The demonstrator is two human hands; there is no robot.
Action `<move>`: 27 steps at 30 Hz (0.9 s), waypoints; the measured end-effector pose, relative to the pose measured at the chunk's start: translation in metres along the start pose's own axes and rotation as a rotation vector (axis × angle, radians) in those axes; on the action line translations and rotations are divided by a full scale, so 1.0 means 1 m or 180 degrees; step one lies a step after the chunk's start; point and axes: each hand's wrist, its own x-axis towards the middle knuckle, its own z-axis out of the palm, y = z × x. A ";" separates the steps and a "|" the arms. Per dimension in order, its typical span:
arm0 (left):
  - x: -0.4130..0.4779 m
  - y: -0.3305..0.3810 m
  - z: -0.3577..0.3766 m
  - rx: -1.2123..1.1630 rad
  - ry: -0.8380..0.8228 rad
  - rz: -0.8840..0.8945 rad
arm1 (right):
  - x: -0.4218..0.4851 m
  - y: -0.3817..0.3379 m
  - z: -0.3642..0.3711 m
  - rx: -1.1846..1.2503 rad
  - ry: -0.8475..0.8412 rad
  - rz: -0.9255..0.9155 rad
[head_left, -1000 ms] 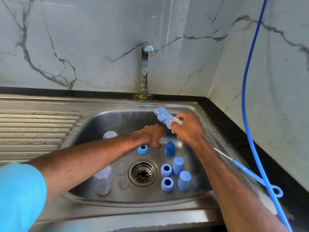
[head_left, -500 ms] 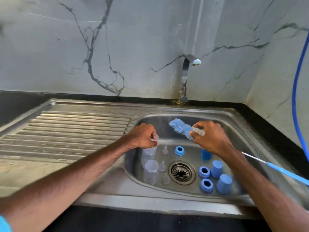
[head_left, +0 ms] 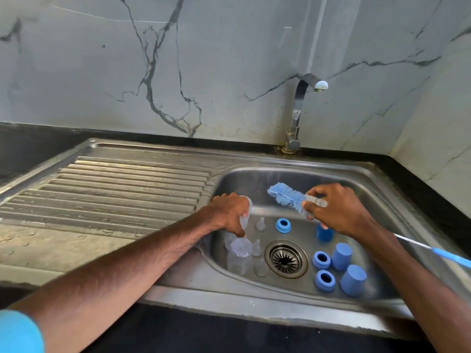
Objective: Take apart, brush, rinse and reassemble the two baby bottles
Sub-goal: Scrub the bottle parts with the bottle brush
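A stainless steel sink (head_left: 254,296) sits in a black counter (head_left: 420,179). Its ribbed drainboard (head_left: 114,194), beaded with water, fills the left of the frame, and the basin lies at centre right. On the basin floor, around the drain strainer (head_left: 286,258), a clear bottle (head_left: 239,258) stands just left of it with small clear teats (head_left: 260,223) beside it. Three blue rings (head_left: 321,259) and three blue caps (head_left: 341,256) stand to the right and behind. A tap (head_left: 295,115) rises at the back edge
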 end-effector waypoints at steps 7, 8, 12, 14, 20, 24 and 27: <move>-0.006 -0.011 -0.021 -0.0324 0.0208 -0.0022 | -0.003 0.002 -0.006 0.0105 -0.0079 -0.0055; -0.008 -0.013 -0.026 -0.0433 0.0238 -0.0037 | -0.004 0.002 -0.008 0.0156 -0.0087 -0.0065; -0.017 -0.016 -0.050 -0.0898 0.0548 0.0195 | -0.005 0.003 -0.014 0.0264 -0.0092 -0.0133; -0.019 -0.018 -0.061 -0.1281 0.0940 0.0375 | -0.005 0.001 -0.018 0.0316 -0.0047 -0.0132; 0.003 0.001 -0.080 -0.3858 0.1583 -0.0208 | -0.009 -0.002 -0.038 0.0840 0.0363 -0.0177; 0.026 0.020 -0.064 -0.5559 0.0954 -0.0984 | -0.012 -0.004 -0.046 0.0892 0.0312 -0.0308; 0.037 0.020 -0.048 -0.6492 0.0689 -0.1046 | -0.015 -0.007 -0.048 0.0672 0.0309 -0.0410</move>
